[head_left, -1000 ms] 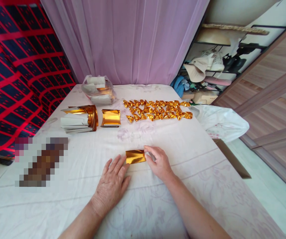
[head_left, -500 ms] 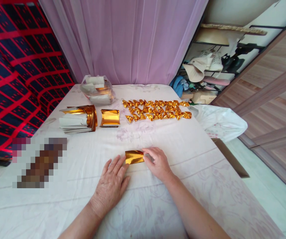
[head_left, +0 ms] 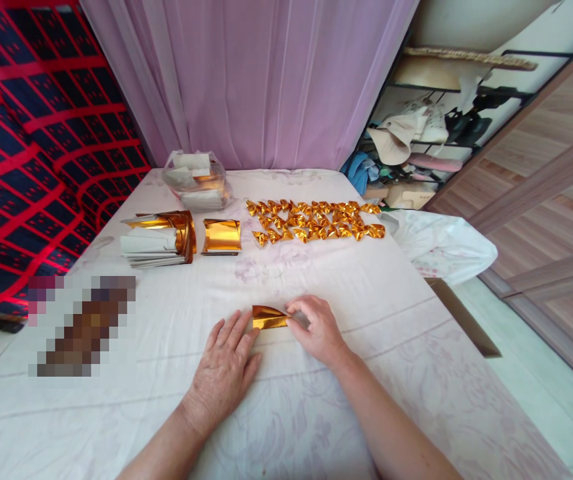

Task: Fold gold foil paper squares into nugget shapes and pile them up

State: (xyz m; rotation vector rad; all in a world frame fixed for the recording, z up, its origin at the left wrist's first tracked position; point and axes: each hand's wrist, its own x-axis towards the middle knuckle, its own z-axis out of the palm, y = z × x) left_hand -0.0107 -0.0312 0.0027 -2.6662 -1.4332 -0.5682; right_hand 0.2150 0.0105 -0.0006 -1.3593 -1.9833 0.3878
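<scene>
1. The gold foil piece lay on the pale tablecloth between the person's two hands; taken as the centre of the clock, with twelve pointing away from the person, it fixed every direction below. It was wide at its nine o'clock end and tapered towards three.
2. The right hand, at between three and four o'clock, pinched the tapered end between thumb and forefinger.
3. The left hand, at eight o'clock, lay palm down with its fingers stretched out and slightly spread, thumb apart. Its fingertips were at the foil's wide end; how firmly they pressed could not be told.
4. At ten o'clock lay a thick stack of gold-and-white sheets, and at eleven, just beside it, a smaller gold pile.
5. Farther out at eleven sat a clear bag holding more sheets.
6. Twisted gold pieces were set in about three rows at one o'clock.
7. A white plastic bag lay between two and three, and a lilac curtain hung at twelve.
</scene>
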